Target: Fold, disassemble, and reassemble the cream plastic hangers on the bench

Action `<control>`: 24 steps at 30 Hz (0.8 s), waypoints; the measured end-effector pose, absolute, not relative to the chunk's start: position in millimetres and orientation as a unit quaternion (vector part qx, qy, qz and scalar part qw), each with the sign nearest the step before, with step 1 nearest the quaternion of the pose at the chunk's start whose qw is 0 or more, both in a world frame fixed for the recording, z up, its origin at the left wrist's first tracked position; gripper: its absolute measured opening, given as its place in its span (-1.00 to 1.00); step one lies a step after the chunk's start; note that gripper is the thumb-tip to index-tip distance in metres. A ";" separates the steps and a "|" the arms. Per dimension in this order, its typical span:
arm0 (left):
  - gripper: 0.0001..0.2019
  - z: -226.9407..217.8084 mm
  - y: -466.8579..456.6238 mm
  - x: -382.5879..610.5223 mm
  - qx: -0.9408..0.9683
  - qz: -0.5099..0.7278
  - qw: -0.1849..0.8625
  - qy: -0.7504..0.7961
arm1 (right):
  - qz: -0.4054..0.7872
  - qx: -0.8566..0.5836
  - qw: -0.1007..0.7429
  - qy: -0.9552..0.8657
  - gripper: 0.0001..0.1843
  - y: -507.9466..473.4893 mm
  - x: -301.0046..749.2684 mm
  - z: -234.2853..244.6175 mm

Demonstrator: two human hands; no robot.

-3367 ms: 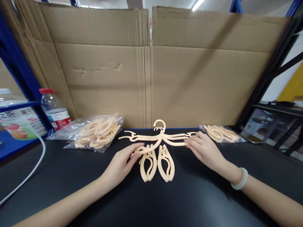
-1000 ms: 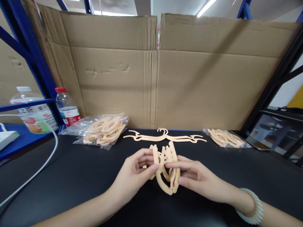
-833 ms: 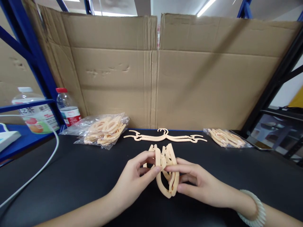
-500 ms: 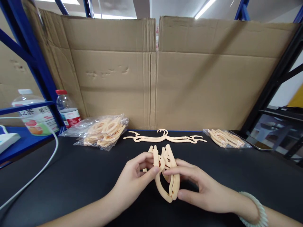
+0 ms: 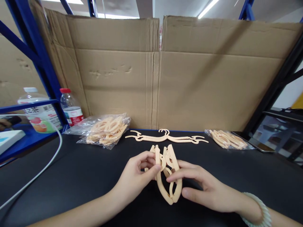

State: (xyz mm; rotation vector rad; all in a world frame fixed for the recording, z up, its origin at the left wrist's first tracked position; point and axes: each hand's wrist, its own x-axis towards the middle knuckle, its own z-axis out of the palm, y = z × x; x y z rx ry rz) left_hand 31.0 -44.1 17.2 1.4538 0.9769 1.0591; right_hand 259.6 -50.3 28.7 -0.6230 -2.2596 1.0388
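Folded hanger (image 5: 174,161), cream: 6 o'clock in view; left hand (image 5: 136,173), thumb and fingers clamped on its 9 o'clock side; right hand (image 5: 203,183), forefinger across its 3 o'clock side, grip cannot be told. Opened hangers (image 5: 155,138), two: 12 o'clock of it.

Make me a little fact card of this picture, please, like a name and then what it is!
Left hand: pinching a folded hanger
Right hand: fingers on the same hanger
Wrist: pale bracelet on the right
Behind the hands: opened hangers lying on the black table
Far left: clear bag of pale pieces, near a red-capped bottle
Far right: smaller bag, next to what looks like a phone
Back: tall cardboard
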 end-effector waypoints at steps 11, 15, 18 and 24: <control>-0.72 15.1 -42.9 29.8 0.607 0.436 0.515 0.420 | 0.401 -0.227 0.290 -0.839 -0.69 -51.4 260.3 27.2; -0.71 16.0 -42.2 30.1 0.608 0.434 0.510 0.427 | 0.412 -0.219 0.291 -0.835 -0.68 -51.7 260.1 27.6; -0.71 17.5 -42.2 30.0 0.609 0.434 0.508 0.427 | 0.409 -0.221 0.285 -0.838 -0.67 -51.4 260.3 27.5; -0.75 15.2 -42.4 29.5 0.622 0.438 0.485 0.431 | 0.376 -0.246 0.257 -0.855 -0.62 -52.2 261.0 29.1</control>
